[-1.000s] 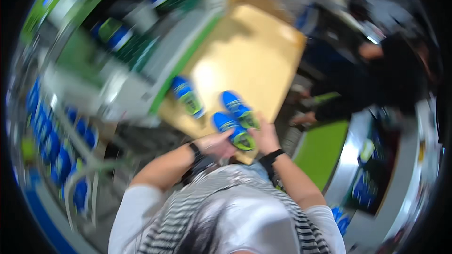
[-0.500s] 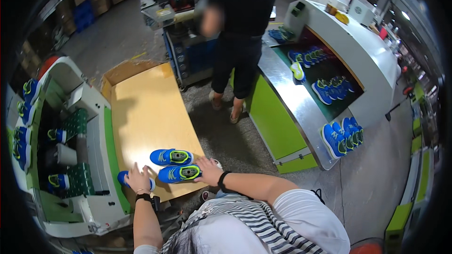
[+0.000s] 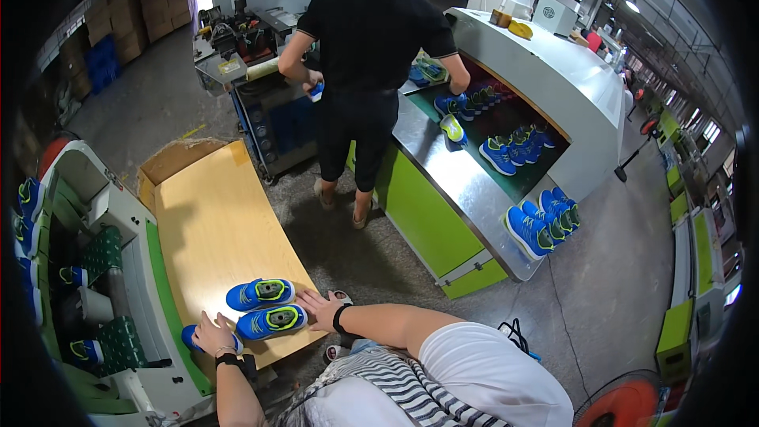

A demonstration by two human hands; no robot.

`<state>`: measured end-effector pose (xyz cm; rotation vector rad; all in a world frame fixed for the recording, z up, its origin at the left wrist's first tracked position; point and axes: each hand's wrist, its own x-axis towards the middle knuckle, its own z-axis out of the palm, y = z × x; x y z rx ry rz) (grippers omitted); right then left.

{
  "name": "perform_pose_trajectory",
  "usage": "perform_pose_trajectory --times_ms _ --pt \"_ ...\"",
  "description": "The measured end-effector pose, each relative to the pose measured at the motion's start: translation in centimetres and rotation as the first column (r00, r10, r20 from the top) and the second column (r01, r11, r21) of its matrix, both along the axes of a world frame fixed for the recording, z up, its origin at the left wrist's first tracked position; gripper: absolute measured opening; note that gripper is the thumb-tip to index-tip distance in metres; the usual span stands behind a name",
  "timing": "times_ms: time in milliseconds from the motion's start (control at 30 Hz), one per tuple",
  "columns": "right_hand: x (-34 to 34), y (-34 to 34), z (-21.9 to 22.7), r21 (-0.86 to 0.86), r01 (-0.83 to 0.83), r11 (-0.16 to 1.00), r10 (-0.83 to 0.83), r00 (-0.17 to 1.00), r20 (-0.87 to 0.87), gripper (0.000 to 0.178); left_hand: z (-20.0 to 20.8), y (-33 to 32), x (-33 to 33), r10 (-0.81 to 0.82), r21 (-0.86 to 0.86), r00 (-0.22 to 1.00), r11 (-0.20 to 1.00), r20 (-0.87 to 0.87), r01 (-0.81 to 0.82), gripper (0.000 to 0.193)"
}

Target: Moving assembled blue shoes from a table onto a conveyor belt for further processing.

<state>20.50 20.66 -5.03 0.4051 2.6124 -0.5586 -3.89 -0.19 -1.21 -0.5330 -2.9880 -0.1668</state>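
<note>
Left hand (image 3: 215,337) covers one shoe (image 3: 189,336); its grip I cannot tell. Right hand (image 3: 319,310), fingers spread, is at the heels of two shoes (image 3: 257,325), toes left, long axes crosswise on the tan table (image 3: 213,229). Beyond, a worker (image 3: 356,55) reaches toward a white machine (image 3: 565,79).

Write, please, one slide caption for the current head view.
Left grip over one blue sneaker, right grip beside two lime-lined blue sneakers on a wood-toned worktable.
</note>
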Motion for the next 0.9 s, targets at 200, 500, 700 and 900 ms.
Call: perform_pose_trajectory --times_ms 200,500,700,900 --pt "0.0 0.0 0.3 0.005 -0.010 1.000 0.009 1.000 0.025 0.099 -0.6 -0.3 -0.3 -0.014 -0.009 0.999 1.000 -0.030 0.014 0.053" --pt "-0.1 1.2 0.8 -0.101 0.051 0.994 -0.063 0.991 -0.121 0.095 2.8 0.0 -0.3 0.043 0.268 0.984 0.959 0.175 -0.089 0.064" --pt "-0.1 0.1 0.0 0.026 -0.026 0.999 0.026 1.000 -0.011 0.102 0.0 -0.7 -0.3 0.060 0.149 0.995 0.988 -0.086 -0.046 0.071" --pt "-1.3 2.8 3.1 0.105 -0.254 0.961 0.268 0.951 -0.151 0.072 0.4 -0.6 0.4 0.048 0.149 0.998 0.988 -0.047 -0.040 0.061"
